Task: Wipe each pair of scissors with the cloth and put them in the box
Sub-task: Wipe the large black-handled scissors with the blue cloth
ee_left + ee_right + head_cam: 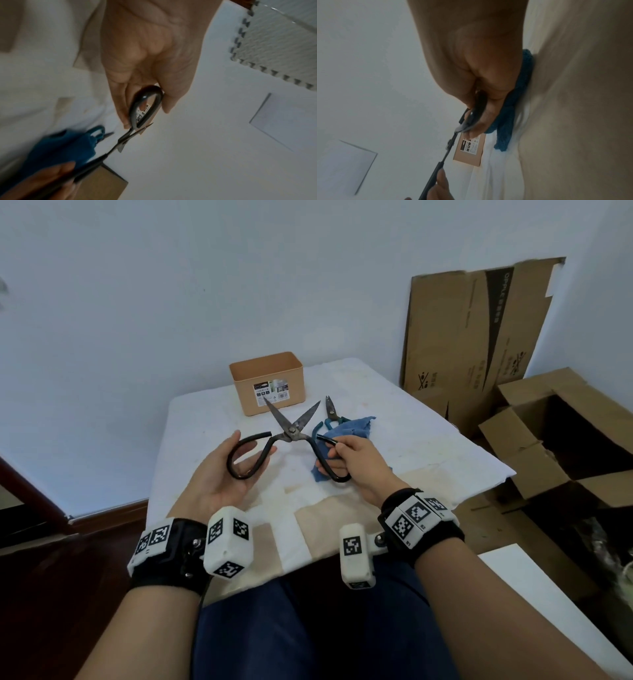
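Black-handled scissors hang spread wide open at the centre of the head view, above the white-covered table. The left hand, palm up with fingers loosely extended, cradles one handle loop. The right hand curls its fingers around the other loop. Behind it lie the blue cloth and teal-handled scissors; the tan box stands above them in the frame.
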